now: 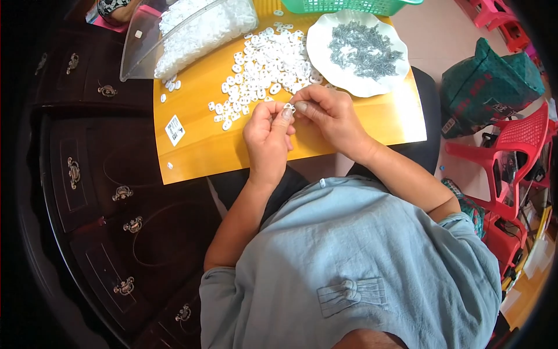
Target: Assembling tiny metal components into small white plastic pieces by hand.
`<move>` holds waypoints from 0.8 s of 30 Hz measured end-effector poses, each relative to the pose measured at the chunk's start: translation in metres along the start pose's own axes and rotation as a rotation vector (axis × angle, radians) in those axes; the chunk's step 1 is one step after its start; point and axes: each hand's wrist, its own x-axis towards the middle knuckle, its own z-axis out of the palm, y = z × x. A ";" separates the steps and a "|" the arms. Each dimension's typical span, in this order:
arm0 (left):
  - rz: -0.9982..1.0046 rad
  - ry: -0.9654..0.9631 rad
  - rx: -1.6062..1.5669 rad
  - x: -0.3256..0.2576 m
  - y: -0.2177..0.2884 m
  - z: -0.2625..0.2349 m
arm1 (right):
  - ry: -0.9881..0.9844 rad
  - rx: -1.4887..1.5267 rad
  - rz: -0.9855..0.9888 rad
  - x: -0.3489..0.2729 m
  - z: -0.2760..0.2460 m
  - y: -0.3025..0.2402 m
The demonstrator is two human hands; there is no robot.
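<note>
My left hand (266, 136) pinches a small white plastic piece with two holes (289, 107) between thumb and fingers. Close against it, my right hand (337, 119) has its thumb and forefinger pressed together at the piece's right side; anything tiny between those fingertips is hidden. Both hands are over the near part of a yellow wooden table (203, 152). Just beyond them spreads a loose pile of similar white two-holed pieces (264, 67). At the far right, a white scalloped plate (321, 58) bears many small, thin dark-grey pieces (366, 49).
A clear bin (137, 53) heaped with white pieces (197, 32) lies tilted at the far left. Behind the plate is a green basket (349, 6). Dark drawers (75, 174) flank the left; a green bag (485, 87) and red chair (511, 145) stand right.
</note>
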 end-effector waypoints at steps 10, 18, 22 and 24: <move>0.156 0.058 0.215 0.000 -0.008 -0.005 | 0.070 -0.344 -0.337 -0.003 0.007 0.009; 0.367 0.076 0.446 0.004 -0.015 -0.010 | 0.106 -0.461 -0.363 0.000 0.014 0.008; 0.360 0.079 0.489 0.005 -0.015 -0.009 | 0.137 -0.535 -0.400 0.004 0.018 0.008; 0.404 0.115 0.553 0.004 -0.016 -0.007 | 0.145 -0.533 -0.406 0.004 0.020 0.008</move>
